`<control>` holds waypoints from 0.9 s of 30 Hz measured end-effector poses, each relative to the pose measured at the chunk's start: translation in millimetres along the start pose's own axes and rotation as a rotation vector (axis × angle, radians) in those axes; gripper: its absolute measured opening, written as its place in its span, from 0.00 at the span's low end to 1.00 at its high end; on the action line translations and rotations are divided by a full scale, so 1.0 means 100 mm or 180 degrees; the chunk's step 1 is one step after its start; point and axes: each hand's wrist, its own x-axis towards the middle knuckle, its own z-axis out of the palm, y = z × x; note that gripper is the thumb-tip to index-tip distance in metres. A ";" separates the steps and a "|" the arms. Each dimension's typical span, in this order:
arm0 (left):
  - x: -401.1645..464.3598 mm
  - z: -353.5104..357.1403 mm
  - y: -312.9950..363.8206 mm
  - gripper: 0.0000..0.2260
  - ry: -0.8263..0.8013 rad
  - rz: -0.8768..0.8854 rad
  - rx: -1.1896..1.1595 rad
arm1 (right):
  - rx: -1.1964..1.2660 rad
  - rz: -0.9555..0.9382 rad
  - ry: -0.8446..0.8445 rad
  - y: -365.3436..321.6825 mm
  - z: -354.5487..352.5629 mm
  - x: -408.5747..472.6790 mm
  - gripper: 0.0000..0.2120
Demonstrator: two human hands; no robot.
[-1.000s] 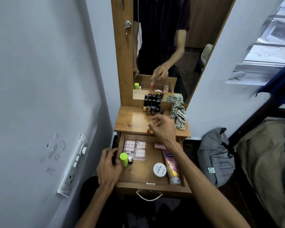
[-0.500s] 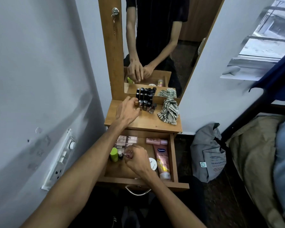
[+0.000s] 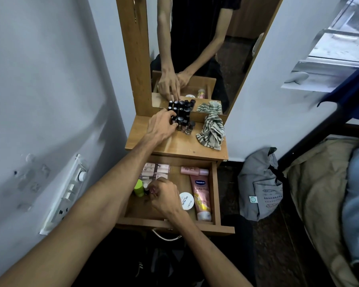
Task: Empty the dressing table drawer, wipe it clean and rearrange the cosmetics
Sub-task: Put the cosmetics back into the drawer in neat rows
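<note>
A shallow wooden drawer (image 3: 215,195) stands pulled out of a small wooden dressing table (image 3: 174,146), cosmetics lying across its floor. The person's right hand (image 3: 166,198) reaches into the middle of the drawer, fingers curled down around a small item with a pink tint; what exactly it grips cannot be made out. Just left of that hand stands a lime-green capped tube (image 3: 138,188), with flat pale-pink sachets (image 3: 155,169) behind it at the drawer's back left. To the right lie a round white jar with a printed lid (image 3: 186,200), a long pink Vaseline lotion tube (image 3: 201,198) along the right wall, and a short pink bottle (image 3: 194,170) lying crosswise at the back.

Above, on the tabletop, the left hand (image 3: 161,125) stretches to a cluster of dark-capped nail polish bottles (image 3: 181,116) standing against the mirror, its fingertips curled around the leftmost bottles. A crumpled grey-and-white striped cloth (image 3: 212,130) lies on the tabletop's right side, apart from the bottles. The tall wood-framed mirror (image 3: 195,48) reflects both arms and a dark shirt. A white switch panel (image 3: 65,195) is on the left wall; a grey fabric bag (image 3: 259,185) sits on the floor to the right.
</note>
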 end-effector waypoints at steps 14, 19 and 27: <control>-0.01 0.07 -0.01 0.13 0.0349 0.0044 -0.0103 | -0.0051 -0.0022 0.0155 0.03 0.03 0.14 0.15; -0.06 0.02 -0.07 0.11 0.0495 0.0149 -0.0289 | -0.0005 -0.0068 0.0147 0.03 0.04 0.15 0.14; -0.44 -0.32 -0.13 0.12 0.1041 0.0306 -0.0823 | -0.0071 -0.0077 0.0054 0.06 0.01 0.14 0.22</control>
